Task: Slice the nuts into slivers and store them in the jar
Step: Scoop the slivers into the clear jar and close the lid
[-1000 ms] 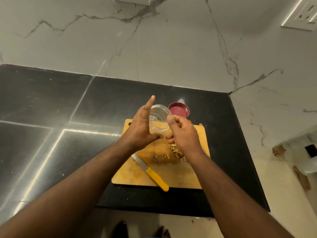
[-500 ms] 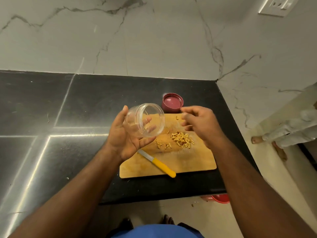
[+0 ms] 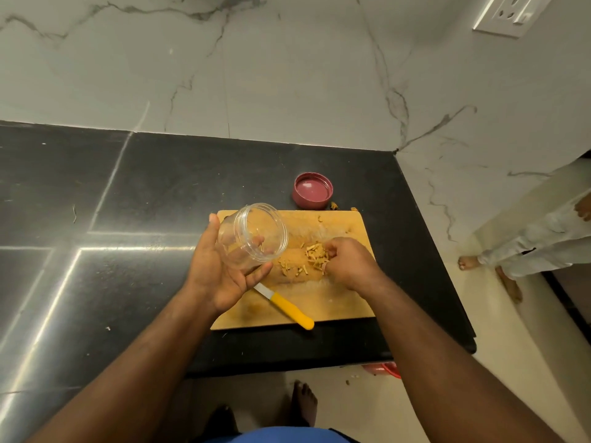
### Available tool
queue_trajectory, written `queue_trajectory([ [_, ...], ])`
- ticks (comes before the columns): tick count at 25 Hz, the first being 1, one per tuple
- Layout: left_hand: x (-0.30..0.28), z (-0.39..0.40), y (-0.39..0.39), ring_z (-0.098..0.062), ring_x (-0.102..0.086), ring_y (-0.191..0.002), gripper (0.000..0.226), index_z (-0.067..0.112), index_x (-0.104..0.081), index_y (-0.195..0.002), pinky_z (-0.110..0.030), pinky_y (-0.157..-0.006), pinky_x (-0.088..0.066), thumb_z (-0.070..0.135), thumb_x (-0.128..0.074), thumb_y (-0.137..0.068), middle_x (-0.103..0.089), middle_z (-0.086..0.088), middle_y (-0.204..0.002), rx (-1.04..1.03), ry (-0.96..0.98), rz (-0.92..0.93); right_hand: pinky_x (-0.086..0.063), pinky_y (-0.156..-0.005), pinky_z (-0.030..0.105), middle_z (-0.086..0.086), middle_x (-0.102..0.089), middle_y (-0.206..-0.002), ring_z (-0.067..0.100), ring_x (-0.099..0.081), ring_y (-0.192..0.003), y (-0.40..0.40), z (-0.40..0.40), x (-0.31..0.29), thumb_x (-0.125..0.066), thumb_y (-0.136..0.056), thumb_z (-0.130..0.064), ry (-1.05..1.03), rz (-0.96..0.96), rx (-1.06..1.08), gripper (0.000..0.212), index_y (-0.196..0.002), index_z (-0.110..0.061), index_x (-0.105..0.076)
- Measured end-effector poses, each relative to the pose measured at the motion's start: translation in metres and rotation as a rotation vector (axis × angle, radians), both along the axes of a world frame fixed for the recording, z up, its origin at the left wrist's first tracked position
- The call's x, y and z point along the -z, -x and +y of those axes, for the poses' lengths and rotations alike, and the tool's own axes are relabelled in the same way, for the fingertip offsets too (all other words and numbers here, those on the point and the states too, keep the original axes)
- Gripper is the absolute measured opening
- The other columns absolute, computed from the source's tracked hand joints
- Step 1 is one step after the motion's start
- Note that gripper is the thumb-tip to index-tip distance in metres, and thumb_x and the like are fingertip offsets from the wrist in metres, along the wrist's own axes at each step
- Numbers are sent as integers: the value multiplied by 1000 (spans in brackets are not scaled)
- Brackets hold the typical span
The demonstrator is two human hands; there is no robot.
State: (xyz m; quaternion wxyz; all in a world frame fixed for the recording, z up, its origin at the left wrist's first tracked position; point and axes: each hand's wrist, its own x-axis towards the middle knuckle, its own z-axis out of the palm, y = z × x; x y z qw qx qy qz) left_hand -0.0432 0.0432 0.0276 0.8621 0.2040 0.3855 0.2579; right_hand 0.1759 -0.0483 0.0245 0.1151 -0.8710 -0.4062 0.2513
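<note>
Everything here sits around the board (image 3: 335, 302), so I'll go from that. The left hand (image 3: 220, 270) has its fingers wrapped round the clear jar (image 3: 252, 233), holding it above the board's left half and tipped so the mouth faces the slivers (image 3: 315, 257). I'd guess that's so each pinch has a short trip in. The right hand (image 3: 347, 260) is curled down onto the pile mid-board, fingers bunched in the slivers, looks like gathering a pinch. The knife (image 3: 286, 305) lies flat near the board's front edge, handle toward the person, out of the way, so cutting looks done. The lid (image 3: 312, 190) is upside down just behind the board, waiting.

Hard to tell: the right fingertips are buried in the pile, so how much they've got is unclear. The jar's glare hides whether anything's inside yet. A couple of bits lie past the board's back edge.
</note>
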Motion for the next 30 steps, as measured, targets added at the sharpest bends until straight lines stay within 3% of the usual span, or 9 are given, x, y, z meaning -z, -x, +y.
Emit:
queue_trajectory([
  [3, 0, -1, -3, -36, -67, -113, 71, 30, -54, -140, -43, -77, -60, 77, -38, -89, -67, -12, -129, -34, 6, 0, -53, -92, 32, 1, -65, -124, 16, -61, -109, -15, -2, -6, -60, -93, -9, -141, -36, 33, 38, -130, -18, -63],
  [6, 0, -5, -8, -36, -68, -112, 71, 30, -53, -141, -43, -75, -60, 78, -38, -89, -69, -12, -126, -58, 14, 11, -52, -96, 36, 5, -57, -128, 22, -56, -113, -16, 2, 0, -56, -95, -9, -43, -154, -90, 36, -130, -18, -63],
  [9, 0, -6, -11, -37, -68, -112, 72, 29, -52, -141, -43, -74, -60, 77, -37, -89, -69, -12, -125, -87, 17, 15, -49, -99, 33, 3, -56, -123, 22, -54, -113, 0, 7, 8, -50, -96, -5, -74, -119, -226, 37, -129, -18, -63],
  [11, 0, -7, -12, -37, -67, -112, 73, 29, -52, -141, -42, -74, -60, 78, -38, -89, -69, -13, -126, -102, 23, 22, -46, -99, 30, 1, -57, -125, 20, -55, -115, -4, 14, 4, -50, -96, -5, -159, -98, -189, 38, -130, -18, -64],
  [15, 0, -10, -17, -36, -67, -113, 73, 28, -53, -141, -42, -72, -60, 78, -38, -89, -69, -12, -125, -113, 22, 36, -41, -106, 35, 3, -55, -134, 19, -47, -124, -6, 21, 9, -47, -102, -26, -193, -154, -331, 35, -135, -16, -58],
  [20, -1, -10, -16, -35, -68, -111, 72, 26, -57, -136, -41, -73, -60, 77, -36, -90, -69, -12, -126, -135, 13, 45, -47, -97, 33, -1, -56, -124, 14, -48, -114, 19, 11, 19, -50, -101, -34, -285, -201, -471, 35, -128, -18, -64],
  [25, -2, -11, -20, -35, -68, -111, 73, 25, -59, -135, -40, -73, -61, 77, -34, -91, -69, -12, -125, -124, 11, 45, -44, -99, 35, -5, -61, -122, 15, -50, -114, 32, 15, 21, -58, -93, -38, -310, -206, -735, 31, -118, -24, -69],
  [30, 1, -12, -27, -33, -67, -114, 73, 27, -57, -138, -39, -74, -59, 78, -34, -90, -69, -10, -127, -91, -8, 66, -52, -86, 36, -1, -63, -107, 14, -52, -100, 14, 4, 26, -55, -94, -28, -334, -255, -620, 25, -108, -17, -72],
])
